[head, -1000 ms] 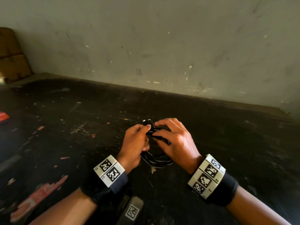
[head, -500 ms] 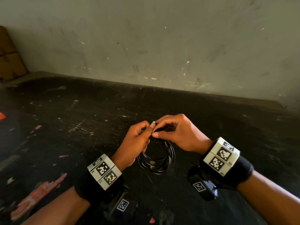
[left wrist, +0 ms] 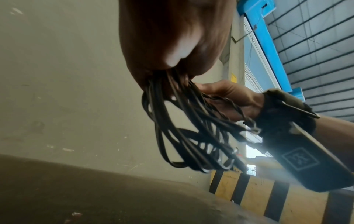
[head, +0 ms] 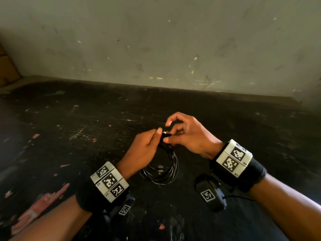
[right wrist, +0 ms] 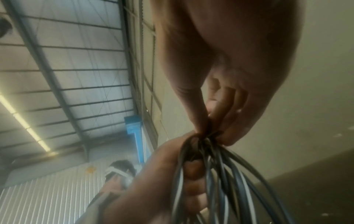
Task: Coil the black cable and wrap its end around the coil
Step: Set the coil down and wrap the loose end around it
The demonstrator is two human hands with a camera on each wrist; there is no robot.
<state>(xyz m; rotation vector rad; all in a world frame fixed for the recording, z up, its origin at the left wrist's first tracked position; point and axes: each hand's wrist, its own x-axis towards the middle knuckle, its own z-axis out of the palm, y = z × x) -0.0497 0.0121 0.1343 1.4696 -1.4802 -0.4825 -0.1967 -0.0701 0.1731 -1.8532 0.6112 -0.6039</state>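
The black cable [head: 166, 169] hangs as a coil of several loops above the dark floor, between my two wrists. My left hand [head: 147, 146] grips the top of the coil, thumb and fingers curled round the bundle [left wrist: 172, 97]. My right hand [head: 180, 133] pinches the cable's end at the same spot, where a small pale tip shows; its forefinger arches above. In the right wrist view the right fingertips [right wrist: 216, 127] squeeze the strands where the cable [right wrist: 220, 174] gathers, and the loops fan out below. How the end lies on the coil is hidden by my fingers.
A dark, scuffed floor [head: 86, 136] with pale and red flecks runs to a grey wall [head: 156, 40]. Cardboard boxes [head: 7, 70] stand at the far left. A yellow-and-black striped barrier [left wrist: 268, 197] shows in the left wrist view.
The right hand has turned, its wrist swinging out to the right and its fingers now pinching the cable end at the top of the coil. The coil hangs lower and rounder.
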